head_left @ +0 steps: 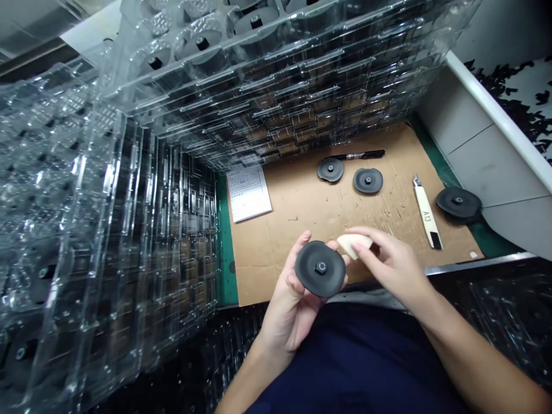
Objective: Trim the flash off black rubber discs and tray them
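Note:
My left hand (297,299) grips a round black rubber disc (310,269) by its edge, its face with the small metal centre turned up. Close to the disc's right edge, a pale cream sponge-like pad (352,242) is pinched in my right hand (390,259). Whether the pad touches the disc I cannot tell. Beyond the hands, two similar black discs, a left one (330,169) and a right one (368,180), lie on the cardboard sheet (293,201).
Stacked clear plastic trays (267,103) wall in the back and left, discs in the top one. A cream utility knife (426,213), a black pen (366,154), a paper form (249,192) and more discs (459,203) lie around. Black scraps (509,92) are beyond the white partition (495,129).

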Demonstrator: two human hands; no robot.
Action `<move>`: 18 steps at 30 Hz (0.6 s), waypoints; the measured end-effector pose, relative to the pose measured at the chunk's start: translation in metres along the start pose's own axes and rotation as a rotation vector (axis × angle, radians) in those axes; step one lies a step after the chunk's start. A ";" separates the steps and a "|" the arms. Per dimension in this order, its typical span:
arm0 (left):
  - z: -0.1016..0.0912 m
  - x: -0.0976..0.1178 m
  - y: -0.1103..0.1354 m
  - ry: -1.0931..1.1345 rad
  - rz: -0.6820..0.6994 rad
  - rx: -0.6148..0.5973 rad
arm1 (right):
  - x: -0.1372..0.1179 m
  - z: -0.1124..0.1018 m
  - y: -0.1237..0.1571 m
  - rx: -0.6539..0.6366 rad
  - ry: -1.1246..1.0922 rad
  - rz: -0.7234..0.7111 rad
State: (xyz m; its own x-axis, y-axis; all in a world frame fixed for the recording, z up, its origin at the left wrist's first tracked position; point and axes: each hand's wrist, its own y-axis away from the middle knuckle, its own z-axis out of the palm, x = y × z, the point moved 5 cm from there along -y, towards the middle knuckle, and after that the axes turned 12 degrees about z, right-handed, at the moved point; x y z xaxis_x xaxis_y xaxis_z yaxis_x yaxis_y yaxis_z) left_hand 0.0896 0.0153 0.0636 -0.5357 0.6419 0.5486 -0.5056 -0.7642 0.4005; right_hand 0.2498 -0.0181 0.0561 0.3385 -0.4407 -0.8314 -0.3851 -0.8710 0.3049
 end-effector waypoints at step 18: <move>0.004 0.012 0.009 -0.152 0.307 0.037 | -0.091 0.012 0.036 -0.166 -0.074 -0.615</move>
State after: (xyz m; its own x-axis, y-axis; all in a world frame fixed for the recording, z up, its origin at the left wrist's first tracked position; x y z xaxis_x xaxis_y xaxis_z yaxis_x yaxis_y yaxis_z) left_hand 0.0815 0.0158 0.0771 -0.5511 0.3668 0.7495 -0.3102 -0.9239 0.2240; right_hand 0.1951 -0.0069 0.1374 0.3927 0.1611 -0.9055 0.0002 -0.9845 -0.1751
